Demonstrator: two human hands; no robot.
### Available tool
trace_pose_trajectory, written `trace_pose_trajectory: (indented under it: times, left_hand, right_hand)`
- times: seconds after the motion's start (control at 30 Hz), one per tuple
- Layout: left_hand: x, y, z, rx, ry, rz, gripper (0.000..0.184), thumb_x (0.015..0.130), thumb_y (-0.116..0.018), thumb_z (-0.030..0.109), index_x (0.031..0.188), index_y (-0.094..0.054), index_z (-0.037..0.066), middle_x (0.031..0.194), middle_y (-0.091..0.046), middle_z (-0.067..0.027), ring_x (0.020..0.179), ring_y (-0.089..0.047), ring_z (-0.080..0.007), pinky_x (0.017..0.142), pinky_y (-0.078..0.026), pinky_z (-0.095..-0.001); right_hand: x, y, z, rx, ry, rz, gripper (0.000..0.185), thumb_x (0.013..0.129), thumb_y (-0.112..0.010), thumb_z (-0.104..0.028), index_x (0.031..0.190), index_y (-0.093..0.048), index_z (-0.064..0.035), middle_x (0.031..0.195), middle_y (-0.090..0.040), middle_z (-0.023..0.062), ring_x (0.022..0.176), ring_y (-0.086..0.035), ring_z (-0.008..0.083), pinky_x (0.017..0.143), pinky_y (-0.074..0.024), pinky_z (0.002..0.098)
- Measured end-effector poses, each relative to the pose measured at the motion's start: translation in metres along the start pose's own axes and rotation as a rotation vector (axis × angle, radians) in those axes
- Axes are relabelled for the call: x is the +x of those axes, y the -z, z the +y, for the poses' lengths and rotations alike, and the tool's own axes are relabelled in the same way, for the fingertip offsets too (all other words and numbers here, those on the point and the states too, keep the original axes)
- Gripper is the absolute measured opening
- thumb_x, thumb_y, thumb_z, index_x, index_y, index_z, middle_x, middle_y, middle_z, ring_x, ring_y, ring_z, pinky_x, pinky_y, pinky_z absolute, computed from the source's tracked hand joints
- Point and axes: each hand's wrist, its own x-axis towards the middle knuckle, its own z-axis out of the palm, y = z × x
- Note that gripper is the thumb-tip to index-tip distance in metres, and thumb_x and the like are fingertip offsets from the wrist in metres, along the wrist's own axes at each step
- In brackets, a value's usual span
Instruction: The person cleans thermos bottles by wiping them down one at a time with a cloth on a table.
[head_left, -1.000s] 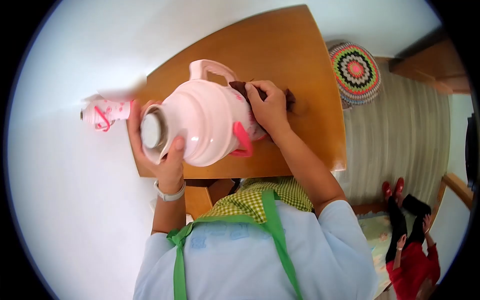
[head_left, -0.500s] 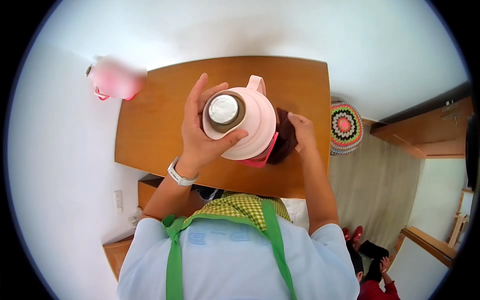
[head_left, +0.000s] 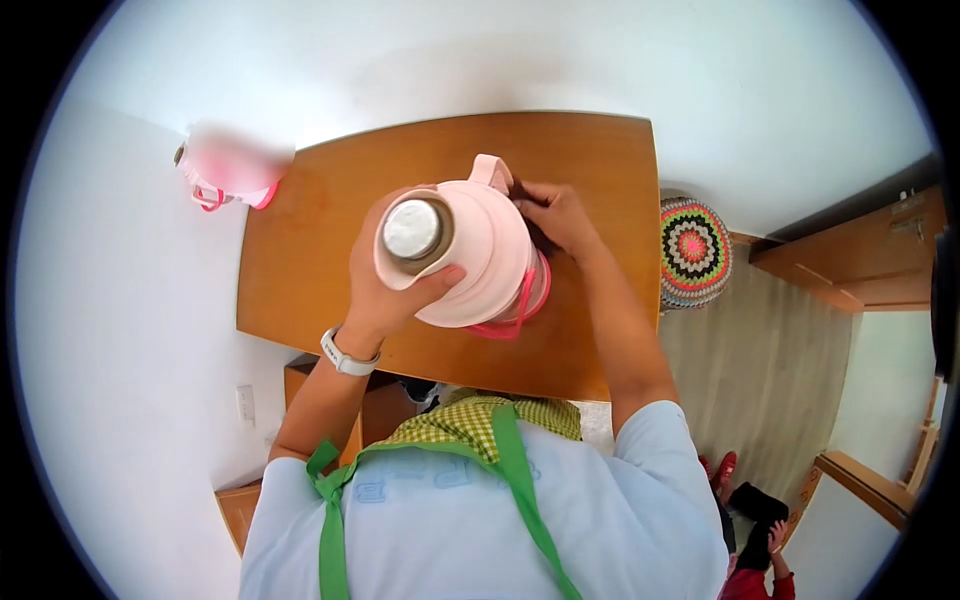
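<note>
From where I stand, the pink flask (head_left: 490,260) is over the middle of the desk (head_left: 300,250), nearer the front edge than the back. Its mouth points towards the desk's left edge; I can't tell whether it leans or whether its base sits flat. The left hand (head_left: 372,305) is clamped around the neck, thumb on the near side, with the white stopper (head_left: 411,229) seated in the opening. The right hand (head_left: 562,215) has its fingers drawn together on a dark brown cloth (head_left: 541,241), pressed to the flask's right side just below the light-pink handle (head_left: 489,172).

I'd judge this as the middle of the work: cloth and flask meet, and neither hand is free. How much of the surface is done doesn't show, since the cloth's side is mostly hidden. The bright-pink carrying loop (head_left: 520,305) hangs on the near side, untouched by either hand.

Off the desk's back left corner shows another pink flask (head_left: 232,180), partly blurred; what supports it I can't make out. A stool with a crocheted cover (head_left: 693,245) stands just beside the right edge.
</note>
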Motion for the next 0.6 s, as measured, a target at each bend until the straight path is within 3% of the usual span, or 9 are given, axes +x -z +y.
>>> trace_pose_trajectory:
  times: [0.13, 0.2, 0.27, 0.3, 0.37, 0.47, 0.6]
  left_hand:
    - [-0.006, -0.004, -0.003, -0.059, -0.003, 0.042, 0.073, 0.066, -0.085, 0.018, 0.127, -0.048, 0.001, 0.126, -0.055, -0.0118, 0.117, -0.052, -0.0222, 0.099, -0.043, -0.0371]
    - [-0.004, -0.003, 0.0, -0.101, 0.04, 0.041, 0.074, 0.067, -0.085, 0.019, 0.127, -0.047, 0.0, 0.128, -0.054, -0.0125, 0.118, -0.052, -0.0227, 0.1, -0.043, -0.0372]
    - [-0.004, -0.002, -0.003, -0.1, 0.032, 0.028, 0.075, 0.067, -0.085, 0.02, 0.128, -0.046, 0.0, 0.129, -0.053, -0.0133, 0.119, -0.052, -0.0233, 0.1, -0.042, -0.0373]
    - [-0.005, -0.002, -0.003, -0.099, 0.04, 0.036, 0.076, 0.067, -0.085, 0.02, 0.128, -0.045, 0.0, 0.129, -0.053, -0.0136, 0.119, -0.052, -0.0233, 0.1, -0.042, -0.0373]
    - [-0.006, -0.002, -0.003, -0.092, 0.053, 0.045, 0.076, 0.067, -0.085, 0.02, 0.128, -0.045, 0.0, 0.129, -0.053, -0.0138, 0.119, -0.052, -0.0234, 0.1, -0.042, -0.0373]
    - [-0.004, -0.001, -0.001, -0.071, 0.052, 0.038, 0.076, 0.067, -0.085, 0.021, 0.129, -0.045, 0.0, 0.129, -0.053, -0.0139, 0.119, -0.051, -0.0234, 0.1, -0.042, -0.0373]
    - [-0.003, 0.001, -0.001, -0.061, 0.07, 0.034, 0.077, 0.067, -0.085, 0.023, 0.128, -0.045, 0.0, 0.13, -0.053, -0.0138, 0.119, -0.051, -0.0232, 0.1, -0.042, -0.0374]
  right_hand:
    - [-0.002, 0.005, 0.032, -0.055, -0.022, 0.037, 0.023, 0.089, -0.062, -0.009, 0.11, -0.068, -0.0018, 0.092, -0.07, 0.003, 0.082, -0.061, 0.0095, 0.076, -0.0491, 0.0258]
    - [-0.005, 0.006, 0.023, -0.063, 0.013, 0.024, 0.024, 0.089, -0.063, -0.01, 0.111, -0.068, -0.0014, 0.097, -0.07, 0.0053, 0.084, -0.062, 0.0103, 0.077, -0.0497, 0.0268]
    - [-0.006, 0.002, 0.011, -0.033, 0.223, 0.114, 0.024, 0.088, -0.063, -0.008, 0.11, -0.068, -0.0032, 0.097, -0.07, 0.0063, 0.089, -0.063, 0.0129, 0.077, -0.05, 0.0272]
    - [-0.007, 0.0, -0.002, -0.026, 0.221, 0.113, 0.024, 0.088, -0.063, -0.008, 0.11, -0.068, -0.0032, 0.097, -0.07, 0.0063, 0.089, -0.063, 0.0129, 0.077, -0.05, 0.0272]
    - [-0.003, -0.003, -0.032, -0.201, 0.6, 0.116, 0.022, 0.086, -0.063, -0.007, 0.106, -0.068, -0.0051, 0.094, -0.069, 0.0097, 0.092, -0.064, 0.021, 0.078, -0.0505, 0.031]
    - [0.01, -0.008, -0.062, -0.392, 0.686, 0.016, 0.023, 0.082, -0.063, -0.002, 0.105, -0.066, -0.003, 0.092, -0.068, 0.0106, 0.092, -0.063, 0.0263, 0.08, -0.0507, 0.034]
    - [0.017, 0.001, -0.039, -0.585, 0.641, 0.03, 0.02, 0.082, -0.061, -0.007, 0.101, -0.067, -0.0038, 0.09, -0.068, 0.0144, 0.085, -0.064, 0.0312, 0.076, -0.0509, 0.0369]
